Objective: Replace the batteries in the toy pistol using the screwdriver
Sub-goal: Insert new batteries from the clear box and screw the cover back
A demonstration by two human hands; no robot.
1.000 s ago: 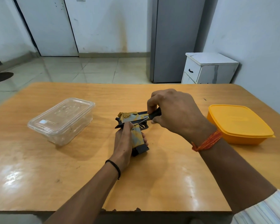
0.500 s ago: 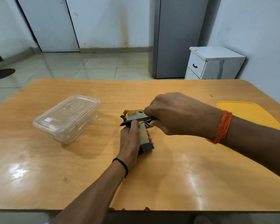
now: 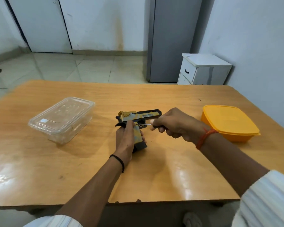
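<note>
Right hand pulled back rightward, gripping the screwdriver, tip at the toy pistol mid-table. Left hand wraps its grip; light, stiff plastic, hold there.

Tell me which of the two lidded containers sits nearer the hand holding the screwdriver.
The yellow container, right of the right hand. The clear container lies beyond the left hand.

We see the toy pistol on the table, in the middle. The clear box sits to its left, the lidded tub to its right. Behind the table stand a small cabinet and a fridge.
</note>
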